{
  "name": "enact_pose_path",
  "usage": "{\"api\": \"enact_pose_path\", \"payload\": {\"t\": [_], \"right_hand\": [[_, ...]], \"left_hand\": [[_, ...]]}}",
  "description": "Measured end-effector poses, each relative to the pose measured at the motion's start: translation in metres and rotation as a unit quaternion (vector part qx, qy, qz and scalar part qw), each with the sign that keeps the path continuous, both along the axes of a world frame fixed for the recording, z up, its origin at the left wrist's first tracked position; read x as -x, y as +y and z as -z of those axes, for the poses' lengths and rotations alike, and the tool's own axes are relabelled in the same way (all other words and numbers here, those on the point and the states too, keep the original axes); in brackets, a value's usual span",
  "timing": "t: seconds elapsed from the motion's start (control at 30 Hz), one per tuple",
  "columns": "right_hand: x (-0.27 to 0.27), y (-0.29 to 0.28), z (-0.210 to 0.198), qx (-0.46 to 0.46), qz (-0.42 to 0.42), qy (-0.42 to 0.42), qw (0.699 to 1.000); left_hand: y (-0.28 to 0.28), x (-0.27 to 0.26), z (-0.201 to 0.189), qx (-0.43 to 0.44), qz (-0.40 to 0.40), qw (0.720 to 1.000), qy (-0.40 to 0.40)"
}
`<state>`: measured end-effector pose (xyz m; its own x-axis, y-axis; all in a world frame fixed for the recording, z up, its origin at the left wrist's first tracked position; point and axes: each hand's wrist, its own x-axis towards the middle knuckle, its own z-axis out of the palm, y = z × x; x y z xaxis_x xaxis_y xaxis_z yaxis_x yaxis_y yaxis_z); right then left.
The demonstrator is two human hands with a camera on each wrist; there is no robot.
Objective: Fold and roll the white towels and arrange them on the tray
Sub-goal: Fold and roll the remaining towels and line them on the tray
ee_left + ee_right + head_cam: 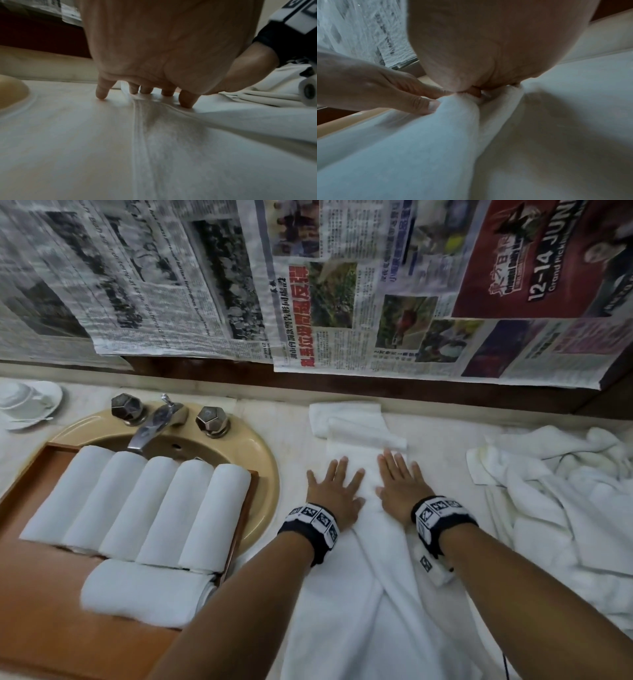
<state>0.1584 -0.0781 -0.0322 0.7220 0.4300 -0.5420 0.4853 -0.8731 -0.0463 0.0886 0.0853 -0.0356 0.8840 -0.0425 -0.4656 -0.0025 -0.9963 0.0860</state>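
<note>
White terry under both palms: the long folded towel (359, 559) runs along the counter (291, 426) from the near edge to the wall, and both hands press flat on it. Left hand (334, 496) lies with fingers splayed and straight, gripping nothing; right hand (399, 486) lies just beside it, fingers extended too. Left of the left forearm, six rolled towels (161, 508) sit on the wooden tray (41, 594). Right of the right hand, a loose towel heap (565, 501).
</note>
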Motion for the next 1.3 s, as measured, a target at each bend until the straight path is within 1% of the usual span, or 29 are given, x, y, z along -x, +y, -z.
{"api": "enact_pose_path", "payload": {"t": [0.1,0.17,0.23,0.33,0.37,0.4,0.5,0.57,0.67,0.7,0.73,0.8,0.87,0.93,1.0,1.07,1.1,1.13,1.17,1.23,1.3], "right_hand": [[-0.025,0.005,-0.001,-0.006,0.017,-0.017,1.0],[-0.031,0.008,-0.004,-0.028,0.046,-0.05,0.997],[-0.024,0.008,-0.012,-0.103,0.097,-0.085,0.986],[0.003,-0.004,-0.03,-0.252,0.185,-0.109,0.944],[0.016,-0.01,-0.035,-0.274,0.2,-0.117,0.933],[0.029,-0.018,-0.037,-0.277,0.208,-0.121,0.93],[0.072,-0.046,-0.034,-0.251,0.235,-0.082,0.935],[0.098,-0.064,-0.029,-0.23,0.257,-0.039,0.938],[0.127,-0.084,-0.024,-0.221,0.267,-0.006,0.938],[0.135,-0.088,-0.024,-0.22,0.266,-0.002,0.939],[0.141,-0.092,-0.024,-0.214,0.259,0.0,0.942],[0.15,-0.097,-0.024,-0.184,0.238,0.0,0.954],[0.154,-0.098,-0.026,-0.137,0.215,-0.002,0.967],[0.155,-0.095,-0.032,-0.093,0.204,0.011,0.974],[0.155,-0.09,-0.041,-0.064,0.195,0.024,0.978],[0.157,-0.083,-0.053,-0.037,0.172,0.011,0.984],[0.158,-0.079,-0.06,-0.024,0.156,-0.005,0.987],[0.16,-0.073,-0.068,-0.015,0.14,-0.022,0.99],[0.163,-0.067,-0.077,-0.013,0.126,-0.038,0.991],[0.168,-0.052,-0.092,-0.034,0.112,-0.058,0.991],[0.176,-0.033,-0.105,-0.08,0.114,-0.06,0.988]], "left_hand": [[-0.002,-0.026,0.001,-0.002,-0.018,1.0,0.002],[-0.002,-0.04,-0.001,-0.001,-0.024,1.0,0.006],[0.001,-0.052,-0.002,0.002,-0.026,1.0,0.011],[0.008,-0.065,-0.001,0.005,-0.026,1.0,0.004],[0.009,-0.069,-0.002,0.003,-0.026,1.0,-0.003],[0.009,-0.071,-0.003,0.001,-0.024,1.0,-0.01],[0.003,-0.061,-0.01,0.01,-0.021,0.999,-0.035],[0.0,-0.037,-0.016,0.033,-0.031,0.996,-0.071],[0.0,0.02,-0.023,0.064,-0.099,0.981,-0.154],[-0.001,0.043,-0.025,0.07,-0.131,0.975,-0.163],[-0.001,0.066,-0.026,0.069,-0.163,0.972,-0.156],[-0.004,0.111,-0.023,0.045,-0.212,0.971,-0.105],[-0.007,0.145,-0.014,0.017,-0.237,0.969,-0.063],[-0.01,0.163,-0.004,0.006,-0.236,0.97,-0.065],[-0.012,0.168,0.002,0.002,-0.228,0.971,-0.073],[-0.014,0.166,0.003,0.005,-0.216,0.973,-0.083],[-0.014,0.165,0.0,0.018,-0.213,0.973,-0.09],[-0.013,0.164,-0.003,0.05,-0.22,0.969,-0.101],[-0.011,0.164,-0.006,0.101,-0.237,0.959,-0.116],[-0.003,0.166,-0.012,0.206,-0.262,0.934,-0.128],[0.007,0.166,-0.011,0.283,-0.263,0.916,-0.107]]}}
